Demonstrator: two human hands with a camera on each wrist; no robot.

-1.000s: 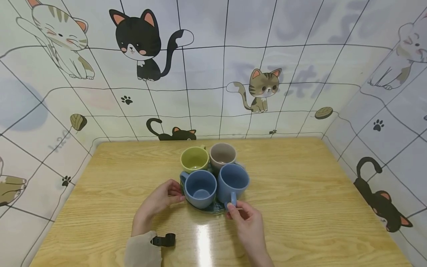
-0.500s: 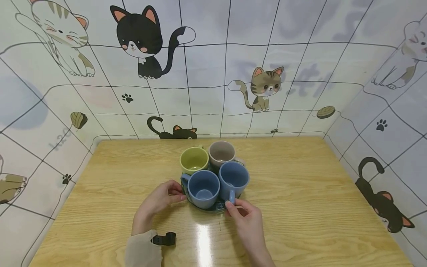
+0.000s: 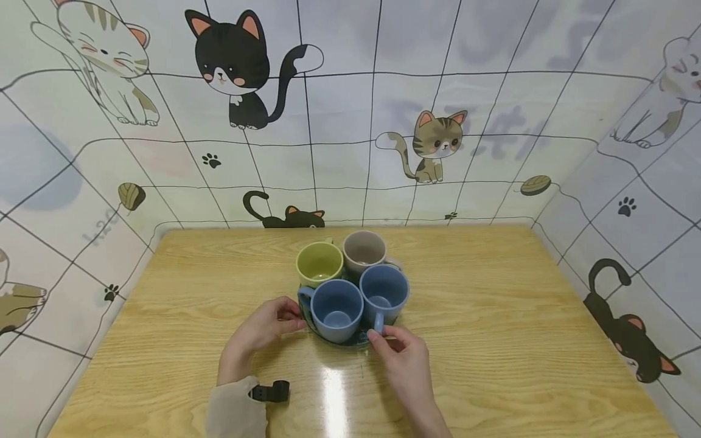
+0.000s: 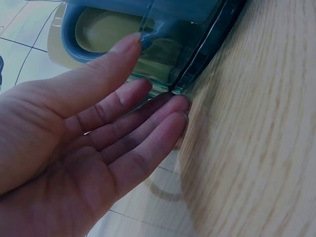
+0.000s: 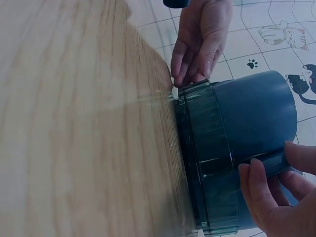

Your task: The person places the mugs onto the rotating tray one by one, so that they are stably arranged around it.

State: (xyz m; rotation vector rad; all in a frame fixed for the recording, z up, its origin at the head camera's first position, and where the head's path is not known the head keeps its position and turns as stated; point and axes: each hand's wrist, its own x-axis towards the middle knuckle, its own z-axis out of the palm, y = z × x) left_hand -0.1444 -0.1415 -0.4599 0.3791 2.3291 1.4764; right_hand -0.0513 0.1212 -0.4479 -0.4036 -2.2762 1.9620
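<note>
Two blue mugs stand side by side at the front of a clear, green-tinted tray (image 3: pixel 350 344). My right hand (image 3: pixel 405 359) pinches the handle of the front right blue mug (image 3: pixel 384 289) between thumb and fingers. The front left blue mug (image 3: pixel 336 311) has its handle toward the left. My left hand (image 3: pixel 261 325) is at the tray's left side; its nearly straight fingers (image 4: pixel 148 138) touch the tray's lower edge and its thumb lies by the clear wall. Behind stand a yellow-green mug (image 3: pixel 319 263) and a grey-beige mug (image 3: pixel 364 252), both upright on the tray.
The tray sits on a light wooden table (image 3: pixel 493 316). A wall covering (image 3: pixel 339 109) with cartoon cats and grid lines rises behind and at both sides. On the left forearm is a black strap (image 3: pixel 269 392) over a pale sleeve.
The front left blue mug has shifted slightly right, against the front right one. The right mug's handle has swung a little left with my right hand. My left hand has stayed nearly still.
</note>
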